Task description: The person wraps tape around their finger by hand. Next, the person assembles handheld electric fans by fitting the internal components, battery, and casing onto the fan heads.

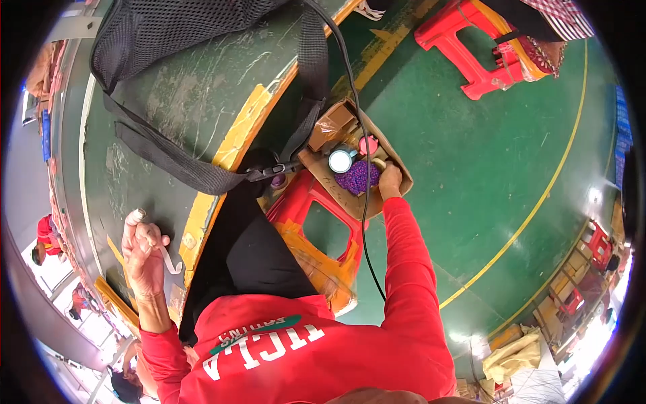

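Left hand (145, 252) raised, inboard of green table's (182, 101) yellow-taped edge, fingers loosely bent, forearm (153, 315) bare below red sleeve (163, 353). Right arm (408, 256) stretched forward; right hand (390, 182) at brown cardboard box's (398, 157) right edge, fingertips hidden.

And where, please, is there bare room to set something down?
Bare table lies between the strap and the left hand, and bare floor between the box and the upper stool. It is crowded inside the box: cup, purple thing and right hand.
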`<control>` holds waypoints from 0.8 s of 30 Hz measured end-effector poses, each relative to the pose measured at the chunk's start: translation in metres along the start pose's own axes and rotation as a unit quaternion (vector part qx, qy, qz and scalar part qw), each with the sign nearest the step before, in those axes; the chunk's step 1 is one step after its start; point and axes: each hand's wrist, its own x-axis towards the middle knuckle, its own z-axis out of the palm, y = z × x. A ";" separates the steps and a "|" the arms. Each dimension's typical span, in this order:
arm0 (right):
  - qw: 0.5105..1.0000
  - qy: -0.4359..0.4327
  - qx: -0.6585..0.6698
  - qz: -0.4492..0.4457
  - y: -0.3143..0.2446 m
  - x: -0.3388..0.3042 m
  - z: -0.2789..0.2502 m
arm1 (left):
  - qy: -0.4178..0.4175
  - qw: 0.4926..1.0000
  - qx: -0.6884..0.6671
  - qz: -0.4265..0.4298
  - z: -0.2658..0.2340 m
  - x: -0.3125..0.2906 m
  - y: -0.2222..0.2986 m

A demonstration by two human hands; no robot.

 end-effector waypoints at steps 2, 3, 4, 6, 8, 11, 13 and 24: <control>0.999 0.023 -0.003 -0.035 0.008 0.000 0.006 | 0.005 1.000 0.008 -0.003 -0.001 -0.001 0.001; 0.999 0.022 -0.004 -0.031 0.014 0.003 0.007 | -0.001 1.000 0.010 -0.008 -0.004 0.001 -0.001; 0.999 0.027 0.037 -0.007 0.020 0.008 0.007 | -0.008 1.000 0.013 -0.013 -0.007 0.002 -0.002; 0.996 0.033 0.079 0.014 0.018 0.011 0.006 | -0.004 1.000 0.016 -0.014 -0.009 0.002 -0.003; 0.999 -0.003 0.015 0.030 0.011 0.009 0.006 | 0.001 1.000 0.020 -0.012 -0.010 0.001 -0.004; 0.994 -0.055 -0.081 0.047 -0.004 0.007 0.005 | 0.005 1.000 0.020 -0.011 -0.008 -0.001 -0.003; 0.993 -0.065 -0.089 0.037 -0.008 0.007 0.005 | 0.013 1.000 0.016 -0.004 -0.002 0.000 0.000; 0.991 -0.022 -0.071 -0.114 -0.025 -0.050 -0.094 | -0.036 0.999 -0.037 -0.018 0.000 -0.003 0.002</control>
